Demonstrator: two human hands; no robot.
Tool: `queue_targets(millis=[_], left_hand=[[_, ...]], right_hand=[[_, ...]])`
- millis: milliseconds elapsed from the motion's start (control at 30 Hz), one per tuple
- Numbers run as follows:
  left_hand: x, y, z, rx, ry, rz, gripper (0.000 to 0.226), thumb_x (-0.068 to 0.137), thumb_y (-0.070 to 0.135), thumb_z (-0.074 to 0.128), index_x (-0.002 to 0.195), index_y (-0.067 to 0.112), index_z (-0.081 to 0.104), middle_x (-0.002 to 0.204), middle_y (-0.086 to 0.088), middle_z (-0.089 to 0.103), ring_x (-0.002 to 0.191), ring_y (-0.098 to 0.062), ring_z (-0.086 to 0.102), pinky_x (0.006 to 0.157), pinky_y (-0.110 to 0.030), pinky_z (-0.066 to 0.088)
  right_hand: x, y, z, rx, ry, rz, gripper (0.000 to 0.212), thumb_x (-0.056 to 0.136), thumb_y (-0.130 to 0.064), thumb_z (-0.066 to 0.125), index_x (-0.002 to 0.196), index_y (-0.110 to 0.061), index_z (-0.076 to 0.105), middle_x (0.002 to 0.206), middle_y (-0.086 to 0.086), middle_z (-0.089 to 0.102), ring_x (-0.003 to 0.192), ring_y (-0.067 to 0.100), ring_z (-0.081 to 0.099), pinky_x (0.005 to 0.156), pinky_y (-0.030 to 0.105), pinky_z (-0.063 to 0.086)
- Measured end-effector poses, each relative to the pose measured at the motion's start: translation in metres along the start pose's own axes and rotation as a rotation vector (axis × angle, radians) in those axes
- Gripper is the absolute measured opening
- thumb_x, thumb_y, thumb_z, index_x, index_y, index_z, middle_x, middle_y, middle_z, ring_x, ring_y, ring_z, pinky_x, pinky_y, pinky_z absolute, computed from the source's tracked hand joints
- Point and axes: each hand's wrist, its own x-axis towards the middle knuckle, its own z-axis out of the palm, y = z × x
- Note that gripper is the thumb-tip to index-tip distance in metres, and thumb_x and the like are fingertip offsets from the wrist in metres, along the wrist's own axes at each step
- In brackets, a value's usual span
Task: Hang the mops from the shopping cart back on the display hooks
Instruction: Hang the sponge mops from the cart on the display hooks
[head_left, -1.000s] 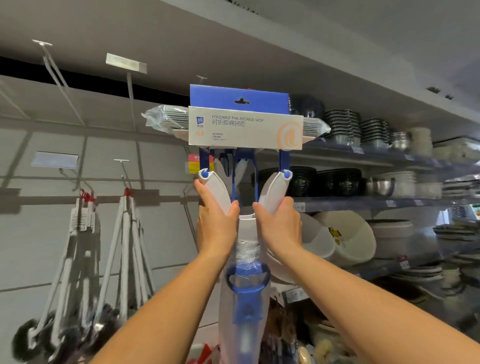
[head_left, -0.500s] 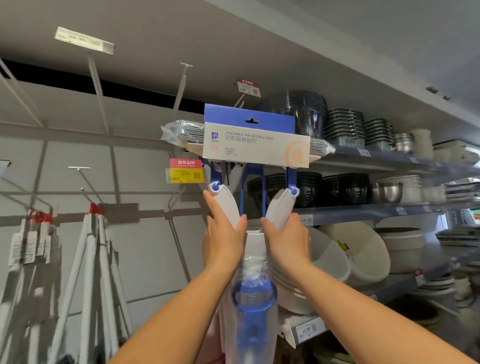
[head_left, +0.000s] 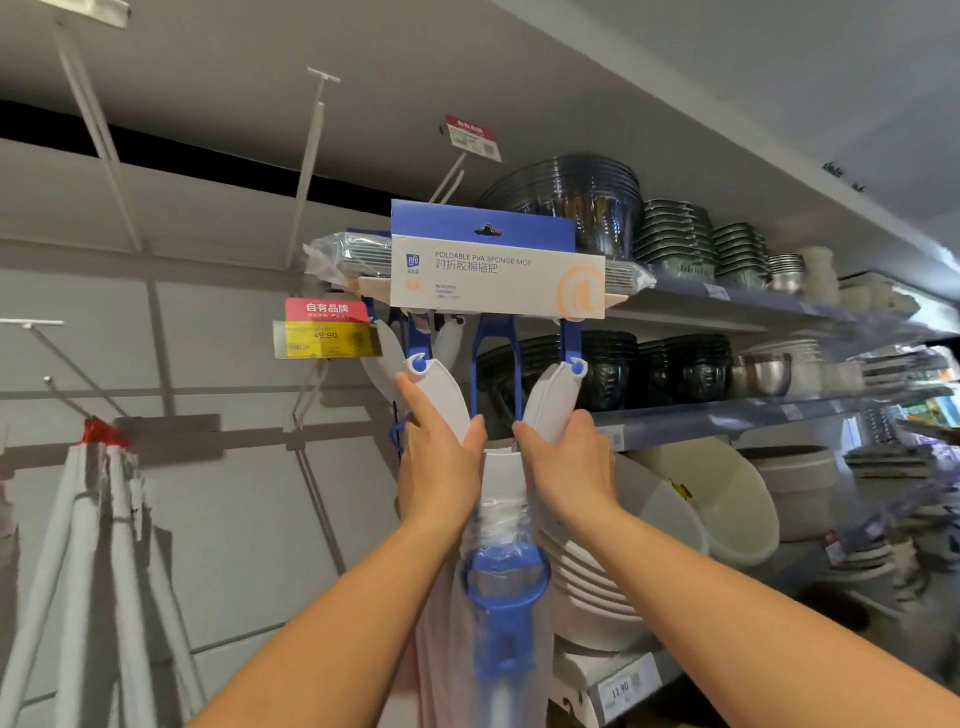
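Sponge mop (head_left: 497, 270) held up high, head at frame centre, handle running down to 6 o'clock. A blue-and-white card (head_left: 483, 231) wraps the head, with a hang hole (head_left: 488, 229) at its 12 o'clock. A clear plastic sleeve (head_left: 501, 525) covers the handle, with a blue loop inside it.

Left hand (head_left: 439, 467) grips the left white arm (head_left: 441, 395) of the mop, thumb across the front and fingers behind. Right hand (head_left: 569, 465) grips the right white arm (head_left: 553, 395) the same way. Both forearms come in from 6 o'clock.

White display hook (head_left: 448, 179) slants down from 12 o'clock of the card and goes behind its top edge. Cannot tell whether it passes through the hole. A red tag (head_left: 472, 137) sits at its outer end.

Second mop (head_left: 379, 364) hangs just behind, at 9 o'clock of the held one, mostly hidden. Price tag (head_left: 324, 332), red over yellow, at 9 o'clock of the card. Bare hook (head_left: 311, 156) at 10 o'clock.

Shelves (head_left: 727, 312) at 3 o'clock hold dark bowls (head_left: 571, 202) and stacked dishes. White bowls (head_left: 587, 587) at 5 o'clock, behind the right forearm. White poles (head_left: 88, 519) with a red tie hang at 8 o'clock, blurred.
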Motion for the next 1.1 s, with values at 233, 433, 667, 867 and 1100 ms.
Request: queue_targets(millis=[233,433,667,867,1100], left_hand=[[0.052,0.000,0.023,-0.002,0.071,0.014,0.089,0.098,0.037,0.048,0.150,0.018,-0.021,0.146,-0.019,0.036,0.125,-0.039,0.045,0.094,-0.046,0.040],[0.100,0.010,0.037,-0.001,0.165,0.045,0.086,0.098,0.037,0.047,0.151,0.018,-0.019,0.150,-0.016,0.032,0.127,-0.035,0.044,0.095,-0.043,0.039],[0.139,0.015,0.053,0.067,0.304,0.096,0.086,0.097,0.039,0.049,0.151,0.020,-0.015,0.144,-0.018,0.040,0.122,-0.038,0.047,0.093,-0.045,0.041],[0.165,0.012,0.055,0.075,0.356,0.123,0.088,0.096,0.037,0.050,0.151,0.020,-0.017,0.144,-0.018,0.039,0.122,-0.037,0.047,0.093,-0.045,0.041],[0.194,0.007,0.053,0.103,0.339,0.135,0.089,0.096,0.038,0.051,0.151,0.020,-0.017,0.144,-0.018,0.039,0.123,-0.037,0.045,0.095,-0.046,0.040]], right_hand=[[0.060,-0.002,0.025,0.025,0.005,-0.069,0.054,0.084,-0.046,0.065,0.118,-0.006,0.049,0.118,0.014,0.060,0.106,0.032,0.058,0.084,0.044,0.051],[0.115,-0.013,0.045,0.129,-0.010,-0.102,0.054,0.082,-0.047,0.066,0.118,-0.008,0.051,0.119,0.012,0.061,0.105,0.031,0.060,0.084,0.045,0.053],[0.165,-0.021,0.059,0.230,-0.045,-0.186,0.055,0.084,-0.047,0.065,0.121,-0.008,0.051,0.118,0.011,0.061,0.103,0.029,0.060,0.073,0.034,0.047],[0.188,-0.031,0.077,0.282,-0.069,-0.225,0.055,0.084,-0.045,0.066,0.122,-0.009,0.050,0.120,0.011,0.060,0.104,0.028,0.061,0.072,0.034,0.048],[0.203,-0.041,0.094,0.342,-0.084,-0.213,0.053,0.085,-0.044,0.065,0.123,-0.010,0.048,0.120,0.012,0.059,0.104,0.029,0.060,0.073,0.035,0.049]])
